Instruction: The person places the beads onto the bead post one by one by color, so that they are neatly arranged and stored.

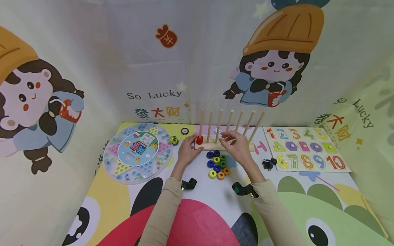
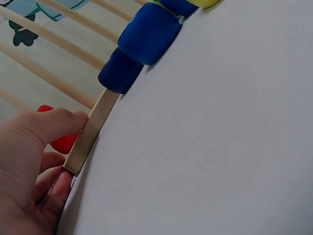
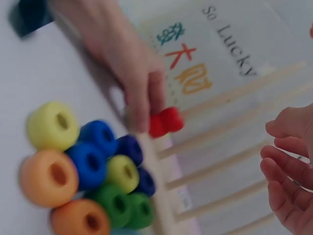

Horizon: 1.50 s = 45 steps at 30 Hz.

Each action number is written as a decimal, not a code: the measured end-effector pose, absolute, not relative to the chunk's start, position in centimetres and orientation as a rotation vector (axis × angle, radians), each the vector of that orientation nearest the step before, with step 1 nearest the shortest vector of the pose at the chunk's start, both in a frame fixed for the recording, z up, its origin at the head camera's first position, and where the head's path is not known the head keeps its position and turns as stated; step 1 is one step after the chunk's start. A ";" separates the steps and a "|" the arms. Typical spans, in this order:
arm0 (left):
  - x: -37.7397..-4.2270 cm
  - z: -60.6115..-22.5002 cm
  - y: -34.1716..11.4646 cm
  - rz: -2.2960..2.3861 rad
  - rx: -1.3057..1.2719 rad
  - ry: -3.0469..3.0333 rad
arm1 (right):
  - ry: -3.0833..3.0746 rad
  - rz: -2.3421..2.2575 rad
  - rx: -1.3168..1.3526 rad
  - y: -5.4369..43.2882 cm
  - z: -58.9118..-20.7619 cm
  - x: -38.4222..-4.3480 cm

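Note:
A wooden peg stand [image 1: 210,146] with several upright pegs stands at the far side of the table. My left hand [image 1: 187,152] grips its left end, with the thumb on the front face of the base [image 2: 90,134] and fingers around the end. Red beads [image 3: 166,121] sit stacked at the bottom of the leftmost peg. My right hand [image 1: 237,145] hovers by the middle pegs, its fingers loosely bent and nothing between them in the right wrist view. In front of the stand lies a group of blue, green, yellow and orange beads [image 1: 217,166].
A round marble game board [image 1: 107,157] lies to the left, beside a small green-yellow toy [image 1: 173,140]. On the right are a number-and-shape puzzle board [image 1: 311,150] and a small dark figure [image 1: 269,164]. A printed cloth wall [image 1: 203,68] rises behind the stand.

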<state>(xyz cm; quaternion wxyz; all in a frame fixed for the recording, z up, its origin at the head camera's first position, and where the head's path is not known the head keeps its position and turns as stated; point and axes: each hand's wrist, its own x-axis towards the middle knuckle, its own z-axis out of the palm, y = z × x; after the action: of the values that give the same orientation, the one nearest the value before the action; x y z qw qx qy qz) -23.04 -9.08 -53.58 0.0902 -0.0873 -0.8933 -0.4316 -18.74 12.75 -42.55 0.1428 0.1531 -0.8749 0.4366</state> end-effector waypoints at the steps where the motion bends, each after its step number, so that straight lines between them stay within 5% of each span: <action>1: -23.0 -53.6 -9.1 -1.286 -0.260 -2.655 | -2.539 1.274 0.434 13.0 -43.0 -18.7; 17: -22.9 -53.4 -9.0 -1.292 -0.243 -2.664 | -2.793 1.420 0.447 15.6 -48.6 -17.8; 45: -22.8 -53.2 -8.8 -1.280 -0.193 -2.704 | -2.788 1.426 0.495 15.6 -50.1 -17.5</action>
<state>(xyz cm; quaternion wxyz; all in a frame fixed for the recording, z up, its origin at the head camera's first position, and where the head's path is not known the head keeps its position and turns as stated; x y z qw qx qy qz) -22.79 -8.75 -53.24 0.0720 -0.0644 -0.8996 -0.4259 -17.51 15.60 -50.10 -0.0142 0.1560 -0.8793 0.4497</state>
